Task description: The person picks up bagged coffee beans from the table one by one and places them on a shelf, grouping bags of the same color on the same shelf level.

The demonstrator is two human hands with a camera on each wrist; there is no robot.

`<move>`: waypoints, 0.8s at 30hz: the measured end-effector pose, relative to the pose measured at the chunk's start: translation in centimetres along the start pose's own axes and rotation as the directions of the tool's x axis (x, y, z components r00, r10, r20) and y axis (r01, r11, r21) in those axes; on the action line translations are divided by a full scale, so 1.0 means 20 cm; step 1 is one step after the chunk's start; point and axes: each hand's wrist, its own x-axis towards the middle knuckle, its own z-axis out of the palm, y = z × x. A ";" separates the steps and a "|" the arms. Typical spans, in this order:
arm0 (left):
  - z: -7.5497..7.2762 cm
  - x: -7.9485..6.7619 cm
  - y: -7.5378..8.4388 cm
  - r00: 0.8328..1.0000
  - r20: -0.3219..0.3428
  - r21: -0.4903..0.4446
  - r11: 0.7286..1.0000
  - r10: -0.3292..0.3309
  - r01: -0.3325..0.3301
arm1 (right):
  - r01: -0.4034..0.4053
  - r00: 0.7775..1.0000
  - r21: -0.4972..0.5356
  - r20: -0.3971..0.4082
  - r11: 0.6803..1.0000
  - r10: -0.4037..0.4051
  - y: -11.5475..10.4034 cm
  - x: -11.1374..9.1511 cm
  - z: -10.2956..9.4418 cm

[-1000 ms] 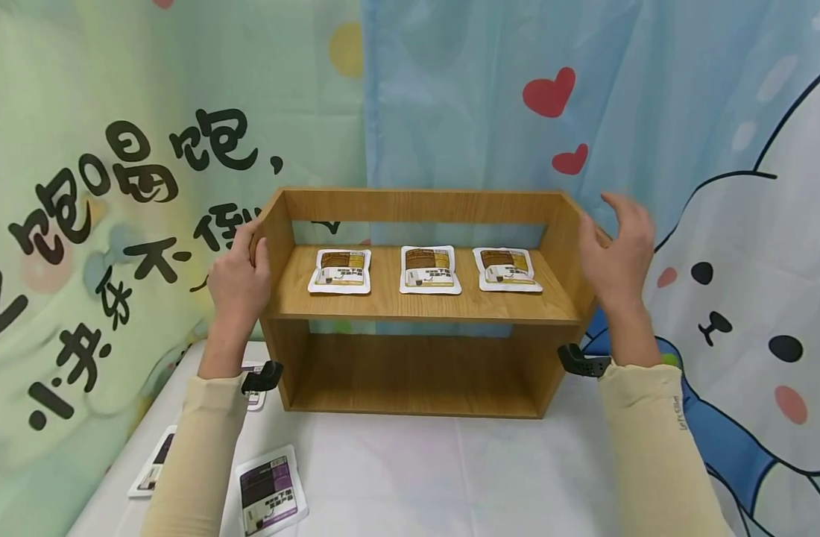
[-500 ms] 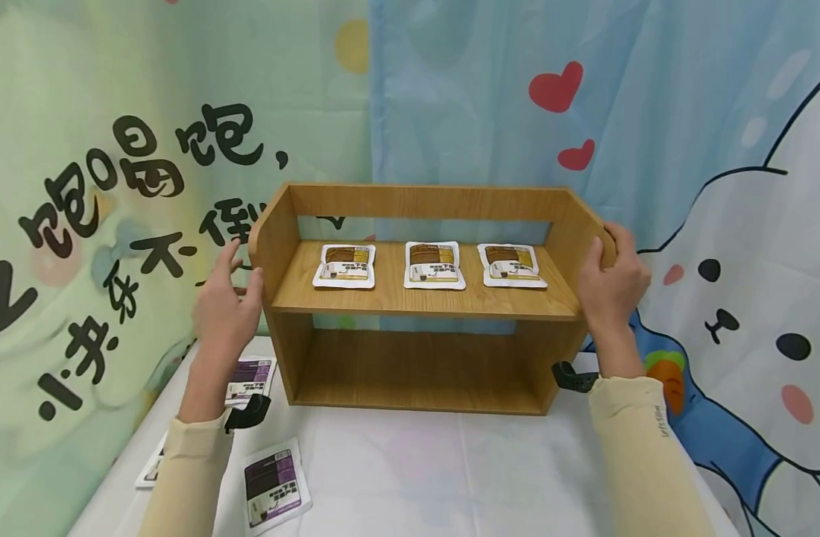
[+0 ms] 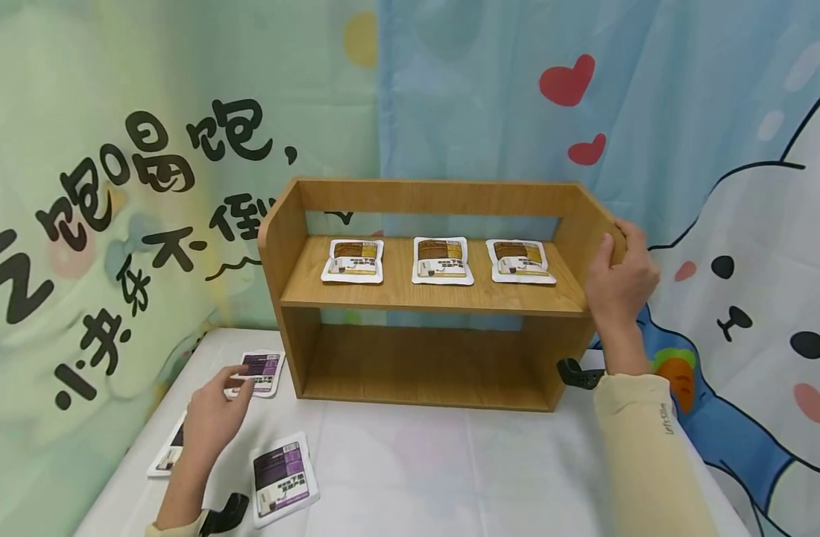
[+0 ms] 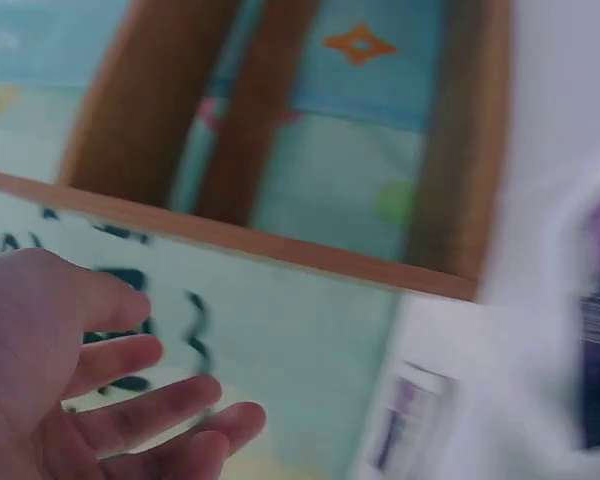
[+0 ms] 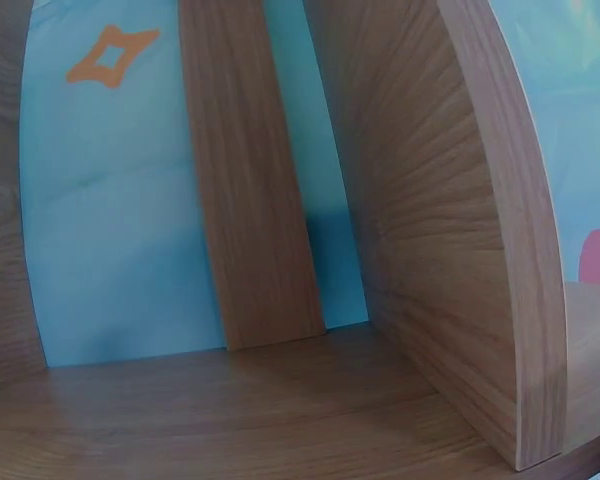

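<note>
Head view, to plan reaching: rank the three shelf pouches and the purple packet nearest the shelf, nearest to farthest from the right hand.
1. Right pouch: upper board, right end.
2. Middle pouch: upper board, centre.
3. Left pouch: upper board, left end.
4. Purple packet: on the table, left of the shelf.

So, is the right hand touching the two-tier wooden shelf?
Touching. The head view shows the right hand gripping the right side panel of the two-tier wooden shelf.
</note>
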 end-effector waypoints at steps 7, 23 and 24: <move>0.10 -0.15 -0.11 0.983 0.162 0.175 0.983 -0.088 0.059 | -0.005 1.000 -0.013 -0.005 1.000 0.005 0.02 0.00 -0.01; 0.22 -0.32 -0.16 0.907 0.387 0.244 0.967 -0.168 0.074 | 0.013 1.000 0.001 0.016 1.000 -0.013 0.01 0.00 -0.01; 0.23 -0.32 -0.16 0.905 0.389 0.243 0.967 -0.171 0.078 | 0.012 1.000 0.000 0.019 1.000 -0.012 0.01 0.00 -0.01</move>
